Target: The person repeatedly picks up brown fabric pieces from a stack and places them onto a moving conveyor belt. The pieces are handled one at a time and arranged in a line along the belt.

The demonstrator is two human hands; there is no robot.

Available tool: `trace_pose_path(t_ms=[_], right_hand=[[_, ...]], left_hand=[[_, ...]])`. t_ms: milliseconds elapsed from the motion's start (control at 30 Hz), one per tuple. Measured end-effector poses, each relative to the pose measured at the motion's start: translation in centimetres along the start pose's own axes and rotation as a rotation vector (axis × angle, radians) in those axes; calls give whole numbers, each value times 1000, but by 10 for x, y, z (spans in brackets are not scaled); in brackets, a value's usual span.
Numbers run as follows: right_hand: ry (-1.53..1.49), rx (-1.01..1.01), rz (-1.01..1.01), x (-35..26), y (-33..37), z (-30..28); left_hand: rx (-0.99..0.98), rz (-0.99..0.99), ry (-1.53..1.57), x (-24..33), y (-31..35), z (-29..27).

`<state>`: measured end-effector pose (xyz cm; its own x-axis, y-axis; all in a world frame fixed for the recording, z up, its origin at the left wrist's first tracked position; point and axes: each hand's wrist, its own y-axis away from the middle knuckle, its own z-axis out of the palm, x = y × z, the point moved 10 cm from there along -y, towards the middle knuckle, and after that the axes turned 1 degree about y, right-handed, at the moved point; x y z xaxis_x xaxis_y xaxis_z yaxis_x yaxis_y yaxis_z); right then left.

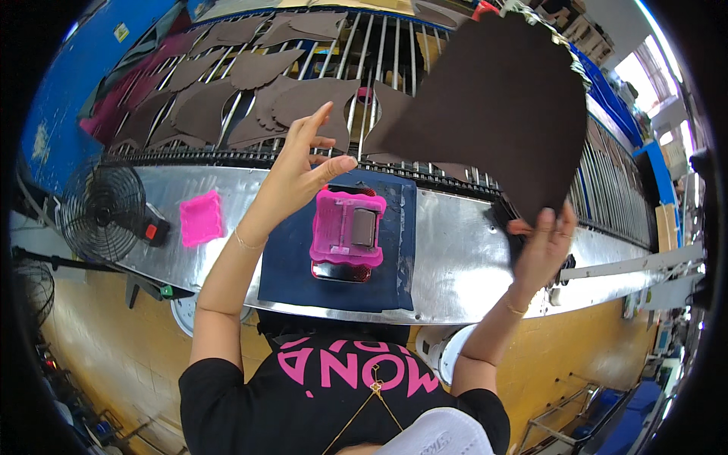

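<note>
My right hand (pixel 543 246) pinches the lower edge of a large dark brown cut sheet (pixel 500 106), held up over the right side of the conveyor. The sheet has a rounded outline and a pointed left corner; its exact material I cannot tell. My left hand (pixel 307 155) is raised with fingers apart and nothing in it, near the conveyor's front edge. Below it, a pink scalloped plastic holder (pixel 330 227) with a grey-brown roller-like piece (pixel 365 227) stands over a shiny red and black object (pixel 340 271) on a dark blue mat (pixel 390 280).
Several brown cut pieces (pixel 201 110) lie on the conveyor of metal bars (pixel 394 53) beyond the metal table (pixel 455 258). At the left are a pink scalloped tray (pixel 201 218) and a black fan (pixel 105 208). White buckets (pixel 455 353) stand below the table's front edge.
</note>
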<state>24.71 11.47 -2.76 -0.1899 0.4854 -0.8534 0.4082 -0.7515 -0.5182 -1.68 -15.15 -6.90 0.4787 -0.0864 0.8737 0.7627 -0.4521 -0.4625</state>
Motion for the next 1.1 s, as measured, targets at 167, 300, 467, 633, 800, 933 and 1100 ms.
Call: trace_pose_path(t_ms=[167, 300, 467, 633, 800, 933, 1100], right_hand=[[-344, -313, 140, 18, 49, 119], [41, -606, -44, 23, 79, 172], [116, -678, -150, 22, 100, 196], [224, -638, -311, 18, 94, 171], [448, -696, -214, 60, 97, 115], [418, -530, -7, 92, 104, 51], [493, -486, -2, 88, 96, -26]], left_hand=[[-88, -321, 227, -11, 6, -54], [56, -221, -150, 20, 14, -134], [61, -219, -235, 36, 28, -163], [-42, -286, -241, 17, 37, -139], [-297, -301, -365, -22, 47, -74], [-461, -14, -472, -6, 36, -12], [-607, 192, -406, 12, 38, 54]])
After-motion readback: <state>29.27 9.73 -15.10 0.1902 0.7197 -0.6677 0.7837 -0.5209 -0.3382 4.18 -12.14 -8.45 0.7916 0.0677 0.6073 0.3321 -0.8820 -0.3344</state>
